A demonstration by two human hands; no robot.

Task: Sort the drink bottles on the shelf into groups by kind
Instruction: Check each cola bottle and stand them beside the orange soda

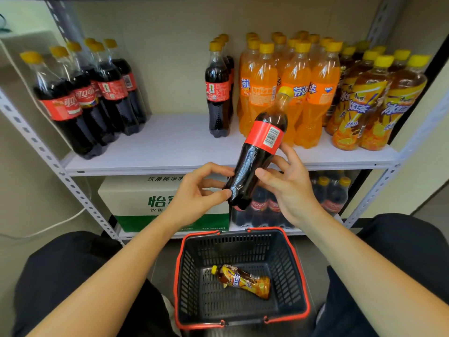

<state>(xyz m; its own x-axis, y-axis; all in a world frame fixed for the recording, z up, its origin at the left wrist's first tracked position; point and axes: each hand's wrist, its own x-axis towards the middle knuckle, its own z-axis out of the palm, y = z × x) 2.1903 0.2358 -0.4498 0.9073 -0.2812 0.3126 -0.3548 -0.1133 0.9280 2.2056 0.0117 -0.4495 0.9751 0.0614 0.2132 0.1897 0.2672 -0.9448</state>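
Cola bottle (258, 155) tilts, gripped between left hand (194, 199) and right hand (290, 188).

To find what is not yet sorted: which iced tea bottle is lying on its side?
The iced tea bottle in the black basket. It lies flat, cap to the left; the other iced tea bottles stand upright on the shelf.

Head-worn wide-angle view, forward and down, close to shelf (170, 144), above basket (230, 246)
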